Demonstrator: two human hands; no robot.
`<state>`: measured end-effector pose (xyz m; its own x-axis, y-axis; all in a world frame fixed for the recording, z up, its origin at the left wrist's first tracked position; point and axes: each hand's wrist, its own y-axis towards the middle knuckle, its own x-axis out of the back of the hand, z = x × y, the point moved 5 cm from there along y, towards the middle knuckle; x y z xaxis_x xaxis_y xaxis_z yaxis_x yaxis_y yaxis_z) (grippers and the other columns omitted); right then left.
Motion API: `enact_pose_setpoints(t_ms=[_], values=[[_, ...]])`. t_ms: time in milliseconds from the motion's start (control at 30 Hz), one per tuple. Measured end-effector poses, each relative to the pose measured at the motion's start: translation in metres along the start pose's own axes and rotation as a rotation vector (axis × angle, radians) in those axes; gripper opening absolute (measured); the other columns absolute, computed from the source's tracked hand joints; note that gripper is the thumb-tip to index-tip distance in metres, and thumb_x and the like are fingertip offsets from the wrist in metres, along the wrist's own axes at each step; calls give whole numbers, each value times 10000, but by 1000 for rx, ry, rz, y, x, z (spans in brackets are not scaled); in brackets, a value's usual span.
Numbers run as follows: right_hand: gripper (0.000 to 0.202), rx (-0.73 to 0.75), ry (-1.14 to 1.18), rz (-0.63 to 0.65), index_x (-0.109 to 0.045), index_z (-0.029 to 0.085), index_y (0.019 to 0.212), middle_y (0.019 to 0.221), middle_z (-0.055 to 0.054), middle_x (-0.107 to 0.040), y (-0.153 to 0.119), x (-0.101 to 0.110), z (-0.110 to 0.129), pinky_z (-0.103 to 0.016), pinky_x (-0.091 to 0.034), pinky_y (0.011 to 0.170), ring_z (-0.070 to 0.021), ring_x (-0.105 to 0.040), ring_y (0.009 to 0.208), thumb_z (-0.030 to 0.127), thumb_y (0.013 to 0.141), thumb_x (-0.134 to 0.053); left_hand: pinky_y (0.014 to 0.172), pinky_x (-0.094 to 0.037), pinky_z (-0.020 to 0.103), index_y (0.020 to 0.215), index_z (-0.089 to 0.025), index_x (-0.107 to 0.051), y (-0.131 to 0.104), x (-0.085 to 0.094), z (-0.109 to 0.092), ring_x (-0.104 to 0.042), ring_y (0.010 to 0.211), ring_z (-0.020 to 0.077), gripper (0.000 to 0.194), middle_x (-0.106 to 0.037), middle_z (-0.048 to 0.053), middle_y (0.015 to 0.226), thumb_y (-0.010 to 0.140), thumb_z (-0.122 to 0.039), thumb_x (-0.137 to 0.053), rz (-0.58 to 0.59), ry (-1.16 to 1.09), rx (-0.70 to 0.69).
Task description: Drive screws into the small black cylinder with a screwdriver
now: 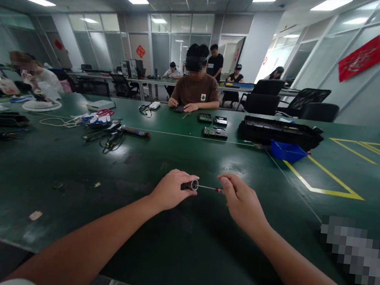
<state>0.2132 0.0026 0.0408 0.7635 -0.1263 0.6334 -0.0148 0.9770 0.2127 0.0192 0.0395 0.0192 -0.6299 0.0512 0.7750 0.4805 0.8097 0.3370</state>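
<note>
Above the green tabletop, my left hand [169, 189] grips a small dark cylindrical part [194, 185] between thumb and fingers. A pale ring with a dark inside shows at the end of this part. From the right, my right hand [244, 203] is closed on a screwdriver [209, 188], whose handle is mostly hidden by the fingers; a bit of red shows on it. Its thin metal shaft points left, with the tip at the ringed end. Whether the tip sits inside the part or only touches it, I cannot tell.
Ahead lie several green circuit-board drives [215, 132], near a seated person's hands across the table [124, 227]. A long black plastic housing [277, 132] and a blue bin [288, 151] stand right of them. Tangled cables [109, 139] lie left; yellow tape [336, 194] marks the right.
</note>
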Motion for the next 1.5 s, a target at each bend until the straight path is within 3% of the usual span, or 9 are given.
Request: enact_pose_setpoints(t_ms=[133, 267, 400, 633, 867, 1067, 1167, 1300, 1500], values=[[306, 61, 1, 2, -551, 221, 1185, 804, -33, -702, -1, 0, 4, -314, -436, 548, -193, -619, 607, 414, 963, -467, 931, -448, 398, 1221, -256, -672, 0, 0, 2, -607, 1014, 224, 423, -718, 33, 1105, 808, -254, -766, -3, -8, 5], [203, 137, 21, -37, -582, 218, 1041, 915, -61, -694, -3, 3, 10, -340, -493, 691, -218, -656, 797, 381, 942, -511, 918, -447, 393, 1212, -257, -676, -1, 0, 4, -604, 1008, 223, 416, -718, 28, 1101, 806, -257, -768, -10, -17, 6], [361, 106, -28, 8, -624, 230, 914, 713, -16, -631, -1, 3, 7, -314, -435, 575, -195, -604, 637, 453, 1000, -353, 923, -446, 391, 1223, -258, -671, -1, -1, 3, -604, 1021, 225, 428, -718, 28, 1109, 806, -264, -768, -11, -10, 7], [286, 141, 68, 1, -538, 229, 1205, 840, -27, -650, -2, 0, 1, -317, -462, 644, -202, -626, 744, 356, 989, -400, 919, -444, 383, 1203, -245, -681, 0, -1, 0, -614, 992, 220, 427, -723, 28, 1092, 789, -243, -785, 5, 7, 1], [393, 95, -25, 17, -671, 224, 1003, 698, -13, -639, 1, 1, 1, -307, -412, 544, -186, -598, 588, 450, 1003, -350, 933, -439, 386, 1195, -254, -682, 0, -2, 2, -615, 1019, 219, 420, -721, 24, 1118, 788, -249, -788, -5, 5, -12], [335, 166, 1, 56, -517, 226, 1271, 856, -44, -682, -3, -1, 9, -337, -470, 624, -203, -628, 689, 366, 978, -435, 941, -449, 396, 1203, -252, -677, 0, 2, 3, -612, 1030, 223, 411, -717, 30, 1118, 802, -239, -770, -12, -12, 16], [332, 154, 2, 48, -509, 234, 1266, 880, -49, -688, -4, 0, 11, -347, -472, 647, -214, -639, 731, 381, 980, -427, 932, -457, 395, 1207, -259, -675, 0, 4, 3, -612, 1030, 224, 393, -715, 32, 1109, 820, -244, -749, -24, -12, 24], [350, 50, -49, 37, -570, 226, 1168, 798, -40, -687, -1, 2, 4, -330, -420, 573, -205, -612, 624, 438, 996, -351, 922, -457, 391, 1208, -263, -676, 0, 3, 3, -613, 1022, 224, 409, -715, 30, 1107, 808, -247, -761, -19, -15, 14], [240, 65, 215, 15, -526, 219, 1114, 860, -34, -645, 2, 0, -1, -328, -477, 658, -194, -608, 738, 385, 945, -487, 920, -451, 391, 1202, -257, -681, 0, 2, 2, -613, 1009, 226, 404, -719, 29, 1093, 807, -252, -764, -9, -5, 19]])
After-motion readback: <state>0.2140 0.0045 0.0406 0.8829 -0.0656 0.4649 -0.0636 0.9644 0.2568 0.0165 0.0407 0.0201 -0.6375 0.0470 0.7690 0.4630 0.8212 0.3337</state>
